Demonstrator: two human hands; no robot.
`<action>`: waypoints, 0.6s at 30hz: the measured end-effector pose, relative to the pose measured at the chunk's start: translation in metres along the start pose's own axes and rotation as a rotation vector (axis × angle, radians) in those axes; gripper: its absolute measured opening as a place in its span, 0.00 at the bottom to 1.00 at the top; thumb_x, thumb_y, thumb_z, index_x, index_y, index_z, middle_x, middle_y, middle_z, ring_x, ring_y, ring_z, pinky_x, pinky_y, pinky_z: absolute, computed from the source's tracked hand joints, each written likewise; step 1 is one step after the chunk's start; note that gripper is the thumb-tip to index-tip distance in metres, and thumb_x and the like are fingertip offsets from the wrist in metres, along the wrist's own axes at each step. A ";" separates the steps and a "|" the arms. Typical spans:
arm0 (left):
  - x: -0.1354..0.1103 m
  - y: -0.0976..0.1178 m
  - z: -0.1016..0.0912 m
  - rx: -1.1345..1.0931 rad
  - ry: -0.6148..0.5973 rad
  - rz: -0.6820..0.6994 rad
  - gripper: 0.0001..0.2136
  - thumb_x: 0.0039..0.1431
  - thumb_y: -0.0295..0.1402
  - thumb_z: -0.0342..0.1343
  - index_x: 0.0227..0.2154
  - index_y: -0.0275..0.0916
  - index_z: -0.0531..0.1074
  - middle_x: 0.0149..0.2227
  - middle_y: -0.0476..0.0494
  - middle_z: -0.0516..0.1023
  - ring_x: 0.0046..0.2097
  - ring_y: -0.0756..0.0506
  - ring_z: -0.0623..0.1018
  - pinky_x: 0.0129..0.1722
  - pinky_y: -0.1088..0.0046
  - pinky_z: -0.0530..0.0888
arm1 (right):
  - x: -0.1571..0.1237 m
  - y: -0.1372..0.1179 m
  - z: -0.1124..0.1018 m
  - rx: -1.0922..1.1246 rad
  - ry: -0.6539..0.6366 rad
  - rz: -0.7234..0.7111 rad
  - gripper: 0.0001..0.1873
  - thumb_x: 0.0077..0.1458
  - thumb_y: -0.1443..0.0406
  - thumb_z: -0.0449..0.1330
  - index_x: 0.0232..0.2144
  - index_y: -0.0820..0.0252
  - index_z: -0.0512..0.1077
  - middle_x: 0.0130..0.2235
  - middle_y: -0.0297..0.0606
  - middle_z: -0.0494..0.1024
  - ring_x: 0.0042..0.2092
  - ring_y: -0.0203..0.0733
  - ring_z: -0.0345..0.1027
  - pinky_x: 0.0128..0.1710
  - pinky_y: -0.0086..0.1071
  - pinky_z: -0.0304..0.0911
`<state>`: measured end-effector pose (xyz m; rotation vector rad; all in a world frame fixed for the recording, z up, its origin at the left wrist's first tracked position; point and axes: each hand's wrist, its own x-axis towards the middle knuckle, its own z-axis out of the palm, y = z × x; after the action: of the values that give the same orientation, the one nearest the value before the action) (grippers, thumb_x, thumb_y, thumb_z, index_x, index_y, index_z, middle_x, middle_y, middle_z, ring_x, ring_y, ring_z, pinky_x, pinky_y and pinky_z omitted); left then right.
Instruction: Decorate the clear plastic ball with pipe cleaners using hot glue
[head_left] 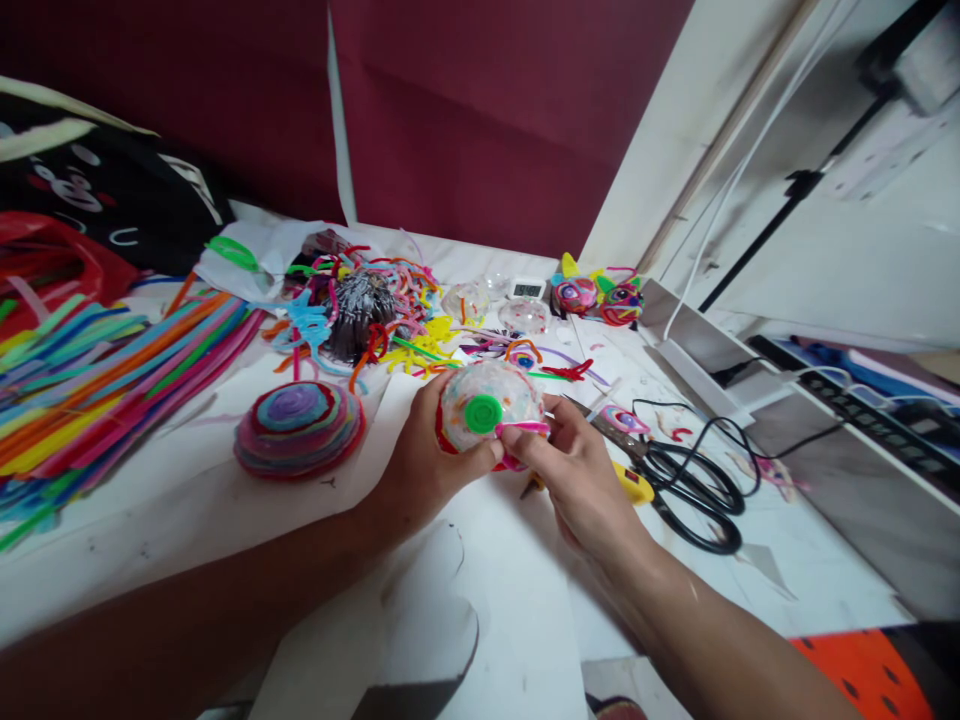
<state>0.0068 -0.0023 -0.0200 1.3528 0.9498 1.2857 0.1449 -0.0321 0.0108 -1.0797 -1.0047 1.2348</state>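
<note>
My left hand (424, 455) is closed round a clear plastic ball (489, 397) with coloured flecks inside and a green round spiral disc (482, 413) stuck on its front. My right hand (577, 470) pinches a pink pipe cleaner (523, 428) against the ball, just right of the green disc. Both hands hold the ball a little above the white table (495, 590).
A multicoloured coiled dome (298, 427) lies left of my hands. A thick bundle of pipe cleaners (90, 380) fills the far left. Black scissors (690, 490) and a yellow tool (634, 485) lie to the right. Tangled scraps, clear balls and finished pieces (596, 295) sit behind.
</note>
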 end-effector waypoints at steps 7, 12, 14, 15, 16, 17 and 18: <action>-0.002 0.001 0.001 0.018 0.021 -0.002 0.38 0.41 0.35 0.67 0.56 0.38 0.57 0.57 0.34 0.66 0.57 0.35 0.69 0.57 0.56 0.66 | 0.000 0.000 -0.002 -0.116 0.035 -0.025 0.21 0.42 0.62 0.67 0.40 0.57 0.69 0.34 0.34 0.78 0.34 0.42 0.71 0.35 0.35 0.65; -0.002 0.004 0.001 0.004 -0.013 0.020 0.37 0.42 0.34 0.66 0.55 0.38 0.57 0.57 0.35 0.66 0.56 0.36 0.71 0.55 0.57 0.69 | 0.000 -0.001 -0.005 -0.222 0.050 -0.068 0.22 0.42 0.61 0.66 0.41 0.58 0.68 0.35 0.35 0.77 0.35 0.42 0.71 0.34 0.35 0.67; -0.001 0.005 0.000 -0.014 -0.040 0.012 0.36 0.44 0.35 0.65 0.56 0.38 0.57 0.57 0.36 0.67 0.55 0.37 0.71 0.53 0.59 0.70 | 0.001 -0.002 -0.006 -0.235 0.050 -0.090 0.23 0.42 0.61 0.66 0.42 0.59 0.68 0.37 0.36 0.77 0.36 0.43 0.71 0.35 0.35 0.67; -0.001 0.006 0.000 -0.020 -0.054 0.001 0.35 0.45 0.36 0.65 0.56 0.38 0.57 0.57 0.36 0.67 0.55 0.38 0.71 0.52 0.60 0.71 | 0.001 -0.003 -0.006 -0.241 0.050 -0.098 0.23 0.42 0.61 0.66 0.42 0.59 0.68 0.38 0.36 0.77 0.37 0.42 0.71 0.35 0.34 0.66; 0.000 0.006 -0.001 -0.019 -0.059 -0.012 0.35 0.45 0.38 0.65 0.56 0.38 0.57 0.56 0.36 0.67 0.54 0.38 0.72 0.51 0.62 0.72 | 0.002 -0.004 -0.006 -0.249 0.050 -0.105 0.23 0.41 0.61 0.66 0.42 0.59 0.67 0.38 0.36 0.77 0.37 0.42 0.71 0.35 0.34 0.66; 0.000 0.006 -0.001 -0.010 -0.059 -0.023 0.34 0.46 0.39 0.65 0.56 0.38 0.58 0.56 0.37 0.68 0.54 0.38 0.72 0.49 0.63 0.73 | 0.002 -0.005 -0.006 -0.258 0.049 -0.107 0.23 0.41 0.61 0.66 0.42 0.59 0.67 0.38 0.36 0.77 0.37 0.42 0.71 0.36 0.34 0.66; 0.001 0.006 -0.002 0.005 -0.056 -0.030 0.34 0.46 0.40 0.65 0.55 0.39 0.59 0.56 0.37 0.68 0.54 0.38 0.72 0.48 0.64 0.74 | 0.003 -0.006 -0.005 -0.270 0.050 -0.107 0.24 0.41 0.61 0.65 0.42 0.59 0.67 0.38 0.36 0.77 0.37 0.42 0.71 0.36 0.34 0.66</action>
<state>0.0046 -0.0021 -0.0141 1.3659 0.9321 1.2175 0.1516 -0.0299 0.0154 -1.2410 -1.1986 0.9999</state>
